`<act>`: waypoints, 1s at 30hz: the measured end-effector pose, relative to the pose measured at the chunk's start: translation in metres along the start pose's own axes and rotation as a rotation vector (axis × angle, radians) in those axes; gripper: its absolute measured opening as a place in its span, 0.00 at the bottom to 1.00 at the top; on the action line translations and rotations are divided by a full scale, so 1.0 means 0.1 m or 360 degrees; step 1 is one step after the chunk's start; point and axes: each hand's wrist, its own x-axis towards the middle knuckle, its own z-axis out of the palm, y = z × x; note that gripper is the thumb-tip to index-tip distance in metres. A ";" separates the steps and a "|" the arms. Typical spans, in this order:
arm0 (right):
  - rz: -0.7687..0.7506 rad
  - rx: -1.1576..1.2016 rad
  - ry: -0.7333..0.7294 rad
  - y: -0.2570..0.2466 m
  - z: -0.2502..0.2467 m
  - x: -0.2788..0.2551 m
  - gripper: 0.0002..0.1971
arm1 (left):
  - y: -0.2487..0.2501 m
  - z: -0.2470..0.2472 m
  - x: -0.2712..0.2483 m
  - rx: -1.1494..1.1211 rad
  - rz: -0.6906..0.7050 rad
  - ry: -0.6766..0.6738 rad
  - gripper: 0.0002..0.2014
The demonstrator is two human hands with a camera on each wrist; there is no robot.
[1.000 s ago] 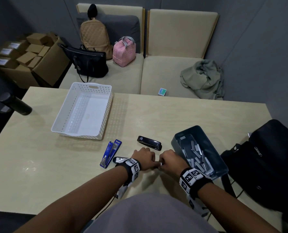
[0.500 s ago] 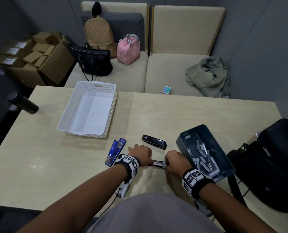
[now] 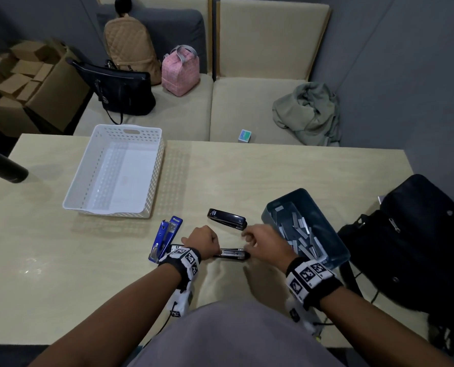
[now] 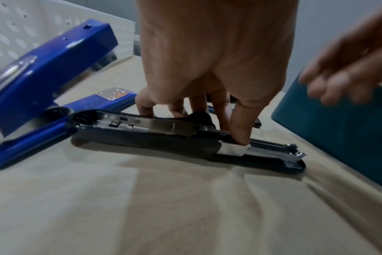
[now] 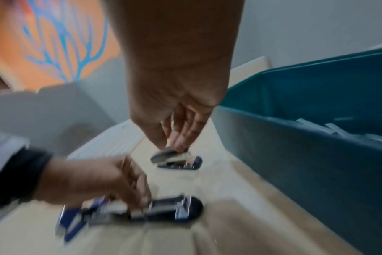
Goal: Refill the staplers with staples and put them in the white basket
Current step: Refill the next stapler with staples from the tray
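Observation:
An open black stapler (image 3: 232, 254) lies flat on the table near me, its metal staple channel bare. My left hand (image 3: 203, 241) grips its hinge end, thumb (image 4: 240, 134) pressed on the metal slide and fingers curled behind. Just right of it, my right hand (image 3: 252, 237) hovers with relaxed fingers and holds nothing. A shut black stapler (image 3: 227, 218) lies a little farther back. An opened blue stapler (image 3: 165, 238) sits to the left. The white basket (image 3: 151, 181) stands at the back left with nothing in it. A teal bin (image 3: 334, 242) on the right holds several staple strips (image 3: 297, 229).
A black bag (image 3: 419, 239) rests on the table's right edge, close behind the teal bin. A dark cylinder (image 3: 6, 169) pokes in at the far left. Beyond the table a bench holds bags, a green garment and a small box.
My right hand has let go of the open stapler's front end and lifted up and to the right, toward the teal bin. The left hand keeps its grip in the same place.

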 end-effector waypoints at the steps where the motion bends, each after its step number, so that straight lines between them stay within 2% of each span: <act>1: -0.0030 0.0148 0.0160 0.00 -0.12 -0.01 0.10 | 0.03 0.00 0.00 0.0029 0.0005 0.0001 0.08; 4: 0.0023 0.0359 0.0783 0.12 -0.46 -0.04 0.07 | 0.10 0.00 -0.03 0.0123 0.0037 -0.0002 0.07; 6: 0.0182 0.0293 0.0961 0.35 -0.61 -0.04 0.07 | 0.11 -0.01 -0.05 0.0130 0.0040 0.0005 0.07; 7: 0.0287 0.0248 0.0899 0.49 -0.65 -0.03 0.07 | 0.12 -0.02 -0.05 0.0131 0.0042 0.0003 0.07; 8: 0.0401 0.0179 0.0742 0.65 -0.66 -0.03 0.07 | 0.12 -0.02 -0.05 0.0134 0.0043 -0.0002 0.07; 10: 0.0595 -0.0034 0.0269 0.90 -0.60 -0.03 0.05 | 0.14 -0.03 -0.06 0.0137 0.0045 -0.0003 0.07; 11: 0.0683 -0.0104 0.0078 0.98 -0.55 -0.04 0.07 | 0.15 -0.04 -0.07 0.0138 0.0045 -0.0005 0.06; 13: 0.0799 -0.0160 -0.0086 1.10 -0.43 -0.05 0.11 | 0.15 -0.04 -0.08 0.0140 0.0046 -0.0005 0.06; 16: 0.0814 -0.0259 -0.0049 1.14 -0.29 -0.03 0.15 | 0.17 -0.05 -0.09 0.0148 0.0042 -0.0008 0.06; 18: 0.0801 -0.0345 -0.0019 1.12 -0.25 -0.02 0.13 | 0.17 -0.04 -0.10 0.0144 0.0037 -0.0004 0.07; 22: 0.0822 -0.0274 0.0016 1.08 -0.26 -0.02 0.06 | 0.18 -0.04 -0.09 0.0125 0.0031 -0.0004 0.08; 25: 0.0862 -0.0141 0.0105 1.08 -0.30 -0.03 0.12 | 0.18 -0.05 -0.09 0.0128 0.0035 -0.0019 0.08; 28: 0.0850 -0.0121 0.0032 1.03 -0.33 -0.07 0.04 | 0.19 -0.06 -0.10 0.0121 0.0045 -0.0031 0.08; 30: 0.0847 -0.0218 -0.0007 1.01 -0.30 -0.08 0.11 | 0.19 -0.06 -0.10 0.0127 0.0048 -0.0029 0.08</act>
